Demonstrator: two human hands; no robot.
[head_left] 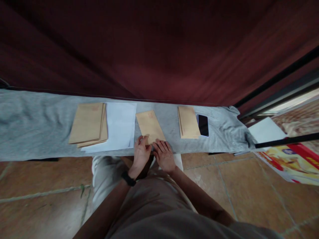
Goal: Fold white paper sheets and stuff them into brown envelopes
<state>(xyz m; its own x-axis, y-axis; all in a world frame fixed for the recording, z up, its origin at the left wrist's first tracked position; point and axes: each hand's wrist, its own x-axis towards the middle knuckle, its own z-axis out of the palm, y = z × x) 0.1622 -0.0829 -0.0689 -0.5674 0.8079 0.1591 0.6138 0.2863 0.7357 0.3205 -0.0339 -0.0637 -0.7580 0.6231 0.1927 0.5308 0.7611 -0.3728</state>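
Observation:
A brown paper envelope (pixel 149 123) lies aslant on the grey cloth in front of me, with faint reddish print at its far end. At its near left corner, my left hand (pixel 142 153), with a dark band on the wrist, has its fingers bent and closed on the envelope's edge. My right hand (pixel 164 156) lies flat at the near right corner, fingers stretched out over the paper. The near edge of the envelope is partly hidden by both hands. White paper sheets (pixel 121 124) lie just left of it.
Further left, a stack of brown envelopes (pixel 88 122) overlaps the white sheets. To the right are a smaller envelope pile (pixel 188 122) and a phone (pixel 203 125) with a dark screen. A dark red curtain (pixel 149 66) hangs behind the narrow cloth-covered surface (pixel 37 126). A colourful box (pixel 291 162) stands at far right.

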